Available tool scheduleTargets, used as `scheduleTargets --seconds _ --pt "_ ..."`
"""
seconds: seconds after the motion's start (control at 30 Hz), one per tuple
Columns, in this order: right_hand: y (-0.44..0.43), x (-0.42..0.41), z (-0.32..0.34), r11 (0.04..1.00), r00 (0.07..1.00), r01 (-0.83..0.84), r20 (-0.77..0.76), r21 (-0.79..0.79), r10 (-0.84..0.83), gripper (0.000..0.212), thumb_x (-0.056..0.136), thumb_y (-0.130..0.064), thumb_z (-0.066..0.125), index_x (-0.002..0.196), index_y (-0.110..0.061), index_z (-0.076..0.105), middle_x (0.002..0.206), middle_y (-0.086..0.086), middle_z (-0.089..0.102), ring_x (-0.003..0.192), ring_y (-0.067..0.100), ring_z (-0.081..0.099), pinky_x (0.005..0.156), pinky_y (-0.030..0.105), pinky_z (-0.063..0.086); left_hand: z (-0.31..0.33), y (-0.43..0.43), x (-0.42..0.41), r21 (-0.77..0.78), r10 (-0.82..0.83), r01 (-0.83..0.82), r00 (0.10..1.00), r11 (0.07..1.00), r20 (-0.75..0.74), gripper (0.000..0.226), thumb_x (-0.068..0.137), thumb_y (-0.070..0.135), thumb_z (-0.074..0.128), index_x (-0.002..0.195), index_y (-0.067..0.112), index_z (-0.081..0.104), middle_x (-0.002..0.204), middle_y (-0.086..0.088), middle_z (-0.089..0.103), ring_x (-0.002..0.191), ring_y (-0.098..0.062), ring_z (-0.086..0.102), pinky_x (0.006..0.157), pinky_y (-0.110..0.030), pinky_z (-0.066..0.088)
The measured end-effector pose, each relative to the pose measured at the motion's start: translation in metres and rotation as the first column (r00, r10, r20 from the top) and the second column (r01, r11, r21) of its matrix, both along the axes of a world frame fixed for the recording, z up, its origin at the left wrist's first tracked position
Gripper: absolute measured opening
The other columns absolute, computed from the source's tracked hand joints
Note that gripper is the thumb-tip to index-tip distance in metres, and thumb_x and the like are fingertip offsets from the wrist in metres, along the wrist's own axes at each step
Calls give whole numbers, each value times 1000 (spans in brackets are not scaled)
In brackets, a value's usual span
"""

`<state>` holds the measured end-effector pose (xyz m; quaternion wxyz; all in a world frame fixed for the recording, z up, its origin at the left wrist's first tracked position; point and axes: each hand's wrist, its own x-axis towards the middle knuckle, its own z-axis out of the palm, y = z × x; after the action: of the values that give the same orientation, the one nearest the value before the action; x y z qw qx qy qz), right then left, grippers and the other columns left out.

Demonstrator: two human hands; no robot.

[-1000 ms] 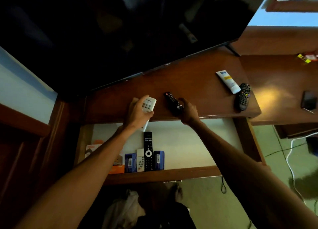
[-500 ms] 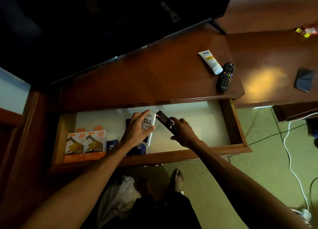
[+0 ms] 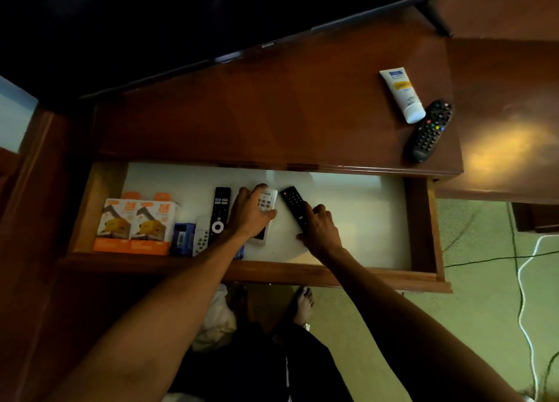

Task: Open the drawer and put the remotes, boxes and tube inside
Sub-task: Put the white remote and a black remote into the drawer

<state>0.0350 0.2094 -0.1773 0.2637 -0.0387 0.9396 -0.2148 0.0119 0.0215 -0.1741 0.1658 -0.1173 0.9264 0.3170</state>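
Note:
The drawer [image 3: 420, 226] stands pulled out, its floor white. My left hand [image 3: 249, 212] rests on a white remote [image 3: 266, 203] lying on the drawer floor. My right hand [image 3: 319, 230] holds the near end of a black remote [image 3: 292, 202] that lies flat beside the white one. Further left in the drawer are a long black remote [image 3: 220, 212], a small white remote [image 3: 201, 238], a blue box [image 3: 182, 238] and two orange-and-white boxes [image 3: 136, 226]. On the desktop at the right lie a white tube [image 3: 402, 94] and a black remote [image 3: 429, 131].
A large dark TV [image 3: 181, 17] stands over the back of the wooden desktop [image 3: 272, 108]. A lower wooden surface [image 3: 508, 123] adjoins on the right. Cables [image 3: 523, 280] run across the green carpet; a bare foot [image 3: 302, 305] is below the drawer front.
Both hands have come down from the desktop into the drawer, carrying the white and the black remote, which now lie on the drawer floor. The view has tilted downward.

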Motion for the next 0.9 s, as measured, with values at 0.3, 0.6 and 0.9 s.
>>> scheduleTargets --seconds 0.3,0.6,0.9 --pt "-4 -7 1 988 993 -74 80 -133 85 85 82 -19 69 152 -22 20 124 22 49 106 45 57 88 49 52 1 -27 -11 29 -123 120 982 992 141 65 69 26 87 127 23 57 119 -11 59 105 -28 61 87 -43 56" --pt "-25 -1 6 982 980 -48 181 -185 82 81 81 -11 72 147 -16 26 122 19 63 97 34 67 77 40 55 4 -42 -12 -52 -246 262 947 964 208 58 66 28 87 118 22 61 114 -10 54 111 -28 46 87 -38 42" --pt "-27 1 26 981 955 -192 227 -10 189 74 80 -22 75 142 -19 33 117 11 68 101 30 66 76 39 53 30 -37 -19 -190 -387 424 899 885 205 51 83 42 71 129 22 60 128 -10 48 123 -30 38 98 -41 36"
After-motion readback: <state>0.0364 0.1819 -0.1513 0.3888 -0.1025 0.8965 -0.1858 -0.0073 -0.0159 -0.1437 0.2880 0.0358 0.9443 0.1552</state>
